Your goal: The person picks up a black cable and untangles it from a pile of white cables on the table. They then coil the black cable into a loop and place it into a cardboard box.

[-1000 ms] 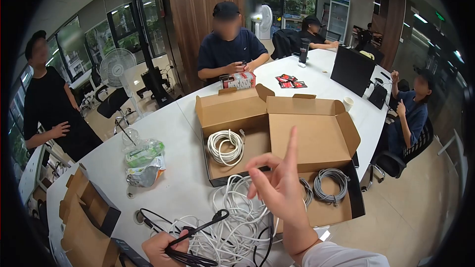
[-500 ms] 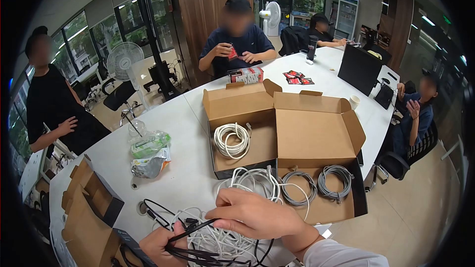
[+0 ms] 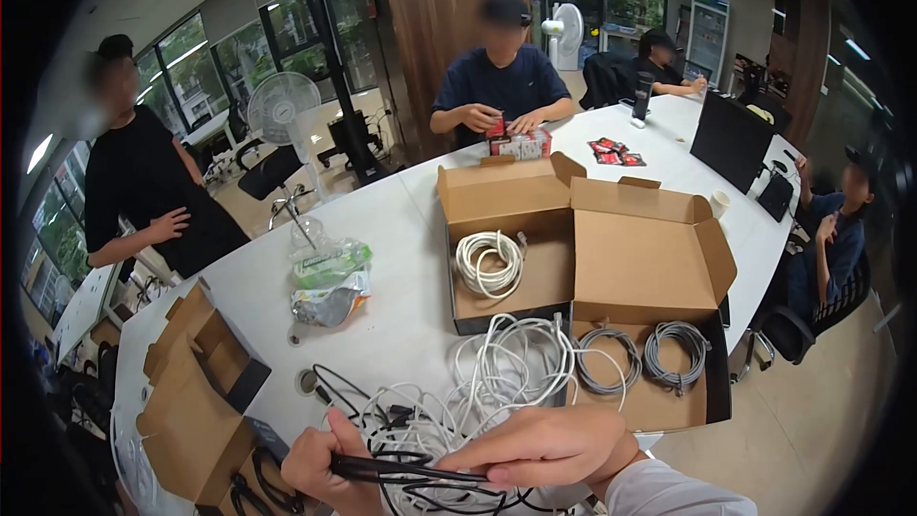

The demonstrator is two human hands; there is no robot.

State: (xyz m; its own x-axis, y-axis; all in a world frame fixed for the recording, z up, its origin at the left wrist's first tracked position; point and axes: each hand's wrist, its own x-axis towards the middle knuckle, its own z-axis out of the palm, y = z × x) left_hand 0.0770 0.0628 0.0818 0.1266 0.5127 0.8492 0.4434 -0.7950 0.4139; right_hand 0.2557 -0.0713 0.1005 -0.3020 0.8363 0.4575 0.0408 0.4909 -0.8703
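Observation:
Low in the view, my left hand (image 3: 330, 463) is closed around a bundle of black cable (image 3: 411, 470). My right hand (image 3: 544, 444) holds the other end of the same bundle, fingers pressed together on it. Loops of black cable hang below. Under and behind both hands lies a tangle of white cables (image 3: 516, 363) on the white table. Beyond it, an open box (image 3: 511, 311) contains a white coil (image 3: 489, 265). The open box to its right (image 3: 659, 411) holds two grey coils (image 3: 676, 354).
Open boxes (image 3: 181, 420) at lower left, one with black cables. Plastic packets (image 3: 330, 296) lie left of centre. A monitor (image 3: 731, 148), cup (image 3: 719, 201) and red packets (image 3: 616, 155) are farther off. Several people are around the table; a fan (image 3: 284, 105) stands behind.
The whole view has shifted, so the surroundings appear farther right. My right hand has moved away from my left, and the black cable bundle is now stretched between them, more level.

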